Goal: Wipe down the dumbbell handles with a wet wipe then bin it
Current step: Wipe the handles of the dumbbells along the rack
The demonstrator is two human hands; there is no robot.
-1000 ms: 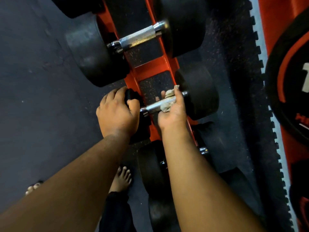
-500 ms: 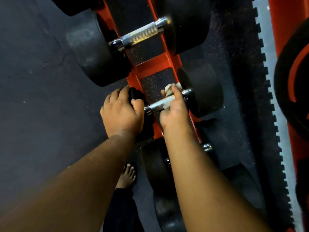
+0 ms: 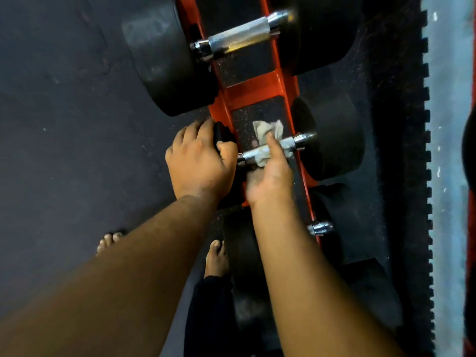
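Dumbbell handle: lies crosswise over the orange rack. Right hand pinches wet wipe around it; left hand grips the near black head.

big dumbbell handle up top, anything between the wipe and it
Nothing visible blocks it. The wipe lies under the right hand on the small dumbbell's handle; only the rack's orange crossbar lies between, below the big handle.
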